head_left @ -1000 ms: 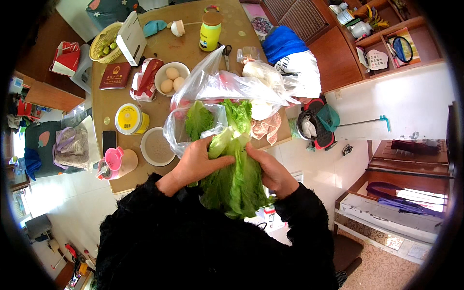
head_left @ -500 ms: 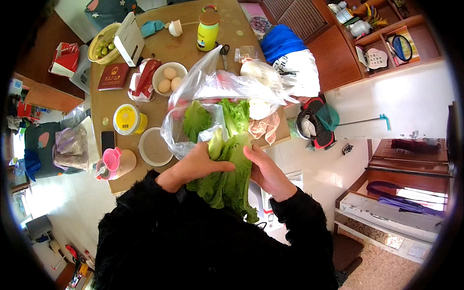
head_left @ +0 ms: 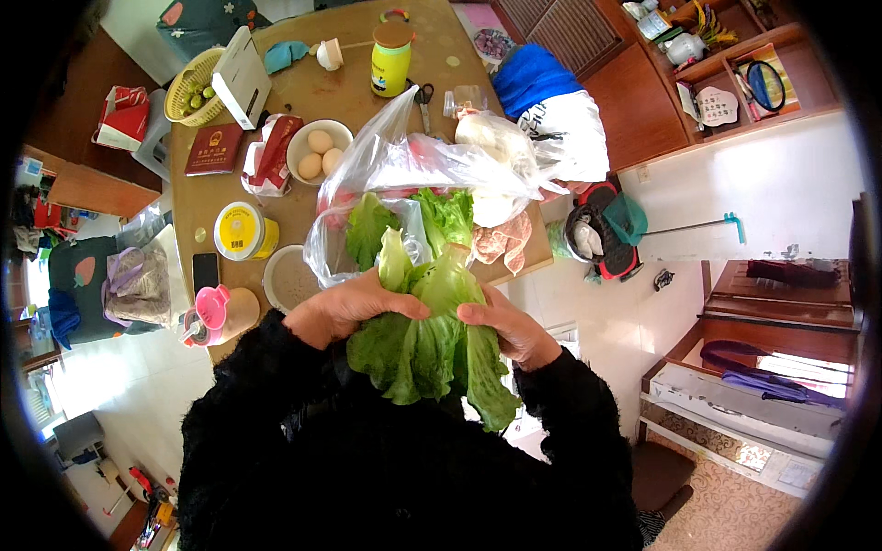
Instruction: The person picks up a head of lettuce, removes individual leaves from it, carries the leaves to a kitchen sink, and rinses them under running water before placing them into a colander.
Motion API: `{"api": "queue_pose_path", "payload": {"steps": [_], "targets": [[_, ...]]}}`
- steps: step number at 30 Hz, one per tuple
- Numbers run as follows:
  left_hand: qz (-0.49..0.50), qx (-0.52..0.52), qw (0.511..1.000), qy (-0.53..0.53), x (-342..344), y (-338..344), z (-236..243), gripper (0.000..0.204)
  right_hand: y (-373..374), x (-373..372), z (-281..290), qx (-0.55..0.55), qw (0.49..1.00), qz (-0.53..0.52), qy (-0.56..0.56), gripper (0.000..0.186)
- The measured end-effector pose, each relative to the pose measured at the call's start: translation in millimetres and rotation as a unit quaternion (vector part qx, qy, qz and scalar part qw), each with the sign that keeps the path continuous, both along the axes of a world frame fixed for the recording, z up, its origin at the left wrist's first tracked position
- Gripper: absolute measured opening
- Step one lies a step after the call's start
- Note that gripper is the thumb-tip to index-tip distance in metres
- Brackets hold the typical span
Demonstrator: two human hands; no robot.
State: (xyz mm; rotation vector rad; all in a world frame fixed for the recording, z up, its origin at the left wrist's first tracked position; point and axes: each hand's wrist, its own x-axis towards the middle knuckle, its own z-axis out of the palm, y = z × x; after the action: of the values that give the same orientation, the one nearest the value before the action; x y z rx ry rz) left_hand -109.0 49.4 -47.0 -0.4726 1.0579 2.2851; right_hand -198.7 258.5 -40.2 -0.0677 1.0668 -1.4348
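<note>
Green lettuce leaves [head_left: 432,340] hang down in front of my chest, held between both hands. My left hand [head_left: 354,305] grips the leaves from the left, its thumb lying across them and its other fingers hidden behind. From the right, my right hand [head_left: 505,326] holds them too, thumb on the front and fingers out of sight behind. Just beyond, at the near edge of the table, a clear plastic bag [head_left: 335,243] lies spread, with more lettuce [head_left: 369,227] showing in its mouth. A white bowl [head_left: 287,280] stands close to my left wrist.
On the brown table [head_left: 303,78] stand a bowl of eggs [head_left: 319,153], a yellow-lidded tub [head_left: 241,231], a pink-lidded cup [head_left: 227,310] and a yellow-green bottle [head_left: 392,64]. Scissors [head_left: 424,106] lie near the bottle. A blue-and-white bag [head_left: 556,110] sits at the right edge.
The lettuce leaves have turned and spread wider between my hands. My left hand has shifted slightly left, and my right hand has moved a little lower, its thumb now over the leaf.
</note>
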Motion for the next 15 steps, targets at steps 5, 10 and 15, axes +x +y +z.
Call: {"api": "queue_pose_path", "payload": {"steps": [5,10,15], "targets": [[-0.022,0.004,1.0,-0.014,-4.1,-14.9,5.4,0.061,-3.8,-6.5,5.3,0.031,0.996,0.037,0.08,0.079],[-0.047,0.016,0.997,-0.057,-6.8,-29.1,14.3,0.054,3.5,-8.3,-7.8,0.021,0.997,0.031,0.062,0.085],[-0.009,0.039,0.986,-0.161,-4.0,-34.5,19.0,0.038,-5.0,-11.7,3.7,-0.037,0.998,0.024,0.034,0.094]]}}
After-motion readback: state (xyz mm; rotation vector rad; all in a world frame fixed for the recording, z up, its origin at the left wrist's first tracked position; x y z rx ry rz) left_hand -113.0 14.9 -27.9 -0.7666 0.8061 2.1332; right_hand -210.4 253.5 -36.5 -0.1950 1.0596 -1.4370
